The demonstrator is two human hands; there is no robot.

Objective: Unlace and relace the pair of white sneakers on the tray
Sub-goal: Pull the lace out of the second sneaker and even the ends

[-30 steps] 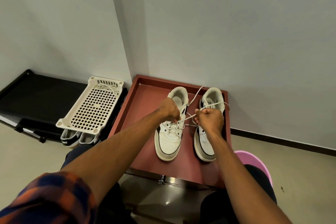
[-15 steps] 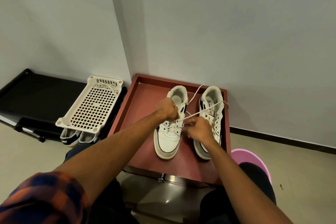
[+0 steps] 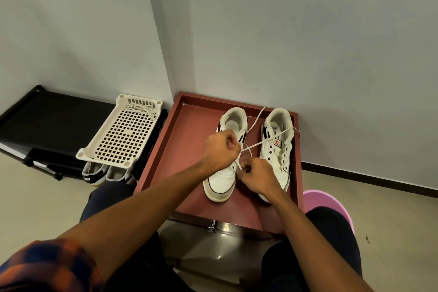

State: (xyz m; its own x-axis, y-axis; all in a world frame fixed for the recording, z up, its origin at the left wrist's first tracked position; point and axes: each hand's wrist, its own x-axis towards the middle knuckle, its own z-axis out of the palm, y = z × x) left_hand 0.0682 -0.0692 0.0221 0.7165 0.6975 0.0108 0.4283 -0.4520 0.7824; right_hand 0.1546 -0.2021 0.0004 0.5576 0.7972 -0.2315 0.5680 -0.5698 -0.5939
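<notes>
Two white sneakers stand side by side on a dark red tray [image 3: 187, 125]. The left sneaker [image 3: 224, 182] carries a white lace [image 3: 257, 143] whose two ends cross and trail over the right sneaker [image 3: 277, 144], which shows bare eyelets and no lace. My left hand [image 3: 220, 149] is closed on the lace above the left sneaker's tongue. My right hand [image 3: 257, 176] pinches the lace at the eyelets on that sneaker's right side, between the two shoes. Both hands hide the laced part.
A white perforated plastic basket [image 3: 120, 135] with a loose white lace [image 3: 139, 109] in it rests to the left, above a pair of dark-heeled shoes [image 3: 94, 174]. A black rack [image 3: 47, 121] stands further left. A pink tub [image 3: 331, 204] sits at my right knee; walls are close behind.
My right hand has moved left and toward me, from over the right sneaker to the left sneaker's eyelets. My left hand has stayed above the tongue.
</notes>
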